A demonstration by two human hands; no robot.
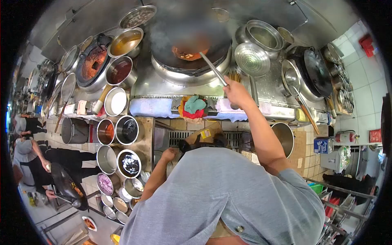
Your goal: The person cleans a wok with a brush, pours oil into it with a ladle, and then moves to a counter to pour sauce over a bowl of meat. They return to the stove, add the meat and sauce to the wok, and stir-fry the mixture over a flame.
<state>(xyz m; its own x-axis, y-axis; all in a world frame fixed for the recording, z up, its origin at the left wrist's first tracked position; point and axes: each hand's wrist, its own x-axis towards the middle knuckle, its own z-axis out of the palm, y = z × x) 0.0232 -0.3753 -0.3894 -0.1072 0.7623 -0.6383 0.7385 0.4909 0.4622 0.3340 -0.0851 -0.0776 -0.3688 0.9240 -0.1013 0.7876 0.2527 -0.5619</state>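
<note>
My right hand (237, 93) is closed round the metal handle of a ladle (213, 68), whose far end reaches into a large dark wok (163, 55). Reddish food (190, 53) lies in the wok, partly blurred. Down at my left side, near the edge of a wooden-sided counter, is my left hand (169, 154); its fingers look curled, and what they hold, if anything, is too small to make out. Crumpled coloured cloths (194, 105) rest on the stove's front edge between my hands. A perforated strainer (252, 59) lies right of the wok.
Pots of sauces (130, 163) and bowls line the left side. Another wok (93, 65) stands back left, and a dark one (317, 71) at the right. On the far left, a co-worker (30, 157) holds a wok (69, 185). A metal rack (343, 212) stands lower right.
</note>
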